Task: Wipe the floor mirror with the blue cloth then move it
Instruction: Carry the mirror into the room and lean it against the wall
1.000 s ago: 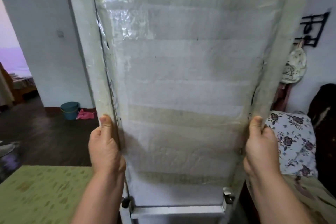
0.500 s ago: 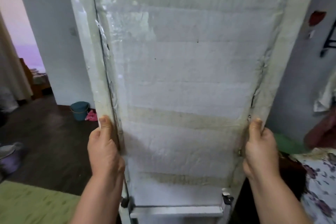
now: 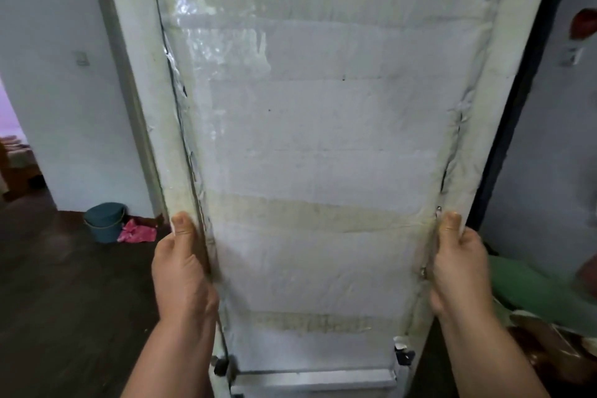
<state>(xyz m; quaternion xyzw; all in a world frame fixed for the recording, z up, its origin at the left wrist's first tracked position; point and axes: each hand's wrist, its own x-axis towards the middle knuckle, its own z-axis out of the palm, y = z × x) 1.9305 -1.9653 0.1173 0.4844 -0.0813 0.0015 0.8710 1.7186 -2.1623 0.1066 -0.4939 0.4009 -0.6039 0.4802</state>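
The tall floor mirror fills the middle of the view with its white, taped and stained back toward me. It stands upright, held off to arm's length. My left hand grips its left frame edge, thumb pointing up along the frame. My right hand grips the right frame edge at the same height. A metal bar and two black hinge fittings show at the mirror's lower end. The blue cloth is not in view.
A teal bucket and a pink rag sit on the dark wooden floor by the white wall at left. A doorway opens at far left. Green and floral bedding lies at right, a dark vertical edge beside the mirror.
The view has swung right and the mirror has come along with both hands unchanged on its edges. The green mat at lower left and the floral pillow have left the view.
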